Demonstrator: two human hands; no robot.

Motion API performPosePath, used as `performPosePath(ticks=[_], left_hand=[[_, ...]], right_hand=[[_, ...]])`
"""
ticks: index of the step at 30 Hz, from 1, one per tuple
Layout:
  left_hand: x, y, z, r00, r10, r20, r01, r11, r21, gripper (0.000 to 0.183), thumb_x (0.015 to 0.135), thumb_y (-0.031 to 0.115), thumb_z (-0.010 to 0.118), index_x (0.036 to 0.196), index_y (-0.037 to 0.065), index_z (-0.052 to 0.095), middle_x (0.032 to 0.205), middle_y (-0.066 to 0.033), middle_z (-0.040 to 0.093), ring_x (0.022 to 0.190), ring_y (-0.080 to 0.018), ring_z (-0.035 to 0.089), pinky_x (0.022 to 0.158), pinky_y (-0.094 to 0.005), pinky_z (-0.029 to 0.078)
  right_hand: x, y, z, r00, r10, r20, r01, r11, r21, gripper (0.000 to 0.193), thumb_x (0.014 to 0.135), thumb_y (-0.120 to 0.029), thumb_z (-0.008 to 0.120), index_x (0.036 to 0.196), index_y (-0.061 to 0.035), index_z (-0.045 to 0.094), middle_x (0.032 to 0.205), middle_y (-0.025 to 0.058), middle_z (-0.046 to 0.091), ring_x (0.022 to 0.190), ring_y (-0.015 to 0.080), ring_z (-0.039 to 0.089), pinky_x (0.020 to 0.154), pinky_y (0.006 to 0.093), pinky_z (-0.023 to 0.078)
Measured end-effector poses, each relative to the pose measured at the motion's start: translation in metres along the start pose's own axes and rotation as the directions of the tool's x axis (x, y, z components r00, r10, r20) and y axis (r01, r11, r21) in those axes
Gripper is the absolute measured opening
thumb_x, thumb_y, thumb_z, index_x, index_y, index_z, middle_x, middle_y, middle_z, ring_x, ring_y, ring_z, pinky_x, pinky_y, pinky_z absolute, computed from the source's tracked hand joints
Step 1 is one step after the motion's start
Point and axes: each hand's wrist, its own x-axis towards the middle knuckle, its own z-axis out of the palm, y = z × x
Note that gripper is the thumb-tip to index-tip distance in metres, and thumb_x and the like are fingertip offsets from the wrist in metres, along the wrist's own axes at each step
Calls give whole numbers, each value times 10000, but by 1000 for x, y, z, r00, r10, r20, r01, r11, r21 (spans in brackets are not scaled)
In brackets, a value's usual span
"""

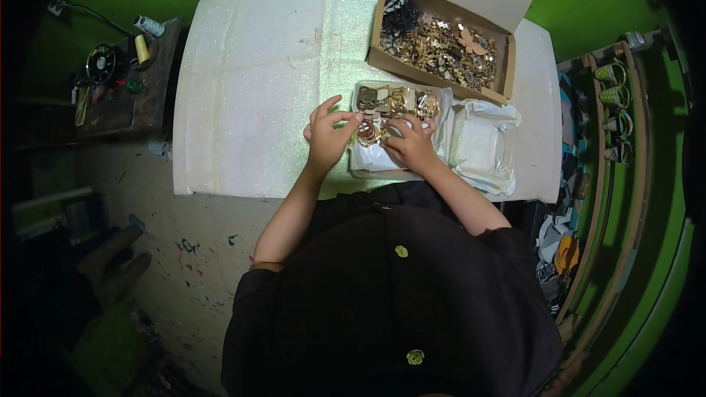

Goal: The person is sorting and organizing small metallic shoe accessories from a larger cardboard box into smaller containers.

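Note:
A shallow clear plastic tray [397, 174] lies at the table's near edge, lined with white sheeting. Gold-coloured metal pieces [398, 97], perhaps buckles or ornaments, sit in its far part in groups. Beside a round gold piece with a reddish centre [366, 131], at the tray's left side, my left hand [329, 132] has thumb and forefinger drawn together; its other fingers stick out. Whatever is between those fingertips is too small to tell. My right hand [413, 145] reaches over the tray's right side, fingers curled down onto gold pieces. Its grip is partly hidden by the fingers.
Behind the tray stands an open cardboard box [441, 78] full of loose gold and black metal pieces. A white-lined tray or lid [482, 143] lies to the right. Thread spools [142, 49] stand on a side table at left. Small green shoes [610, 73] hang on a rack at right.

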Motion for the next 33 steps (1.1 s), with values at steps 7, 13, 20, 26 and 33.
performPosePath(ticks=[7,13,20,26,33], left_hand=[[-1,-8,-4,1000,0,-9,0,1000,-6,229,778,356,690,879,155,732,1287,-95,501,1228,-236,363,993,-426,145],[-2,-4,-4,1000,-19,15,20,1000,-17,216,779,351,689,881,165,732,1302,-92,487,1238,-237,350,995,-428,140],[-5,5,0,998,14,64,-11,999,-53,216,776,370,689,878,185,735,1314,-88,473,1260,-240,326,1012,-443,103],[-13,27,5,922,350,166,-373,917,141,162,812,278,664,938,203,732,1378,-113,394,1308,-265,253,1030,-433,78],[-14,32,7,921,375,111,-390,892,228,221,806,284,668,1007,204,710,1385,-134,375,1304,-288,252,1030,-437,92]], right_hand=[[-2,1,0,990,81,118,-88,995,55,144,639,-299,747,725,-212,671,1126,-41,559,1149,222,426,915,504,182],[-3,0,-2,974,145,176,-147,989,3,138,648,-296,735,731,-203,676,1135,-42,549,1162,222,408,902,512,188],[19,-14,-39,956,278,95,-284,957,60,193,672,-265,723,844,-181,699,1134,6,546,1143,248,405,893,479,198],[40,-26,-82,937,340,-77,-298,897,326,242,671,-254,737,900,-178,716,1090,25,556,1104,249,399,895,407,193],[29,-25,-70,934,334,-130,-289,917,275,108,680,-198,742,780,-171,712,1032,-10,581,1090,248,415,892,403,200]])
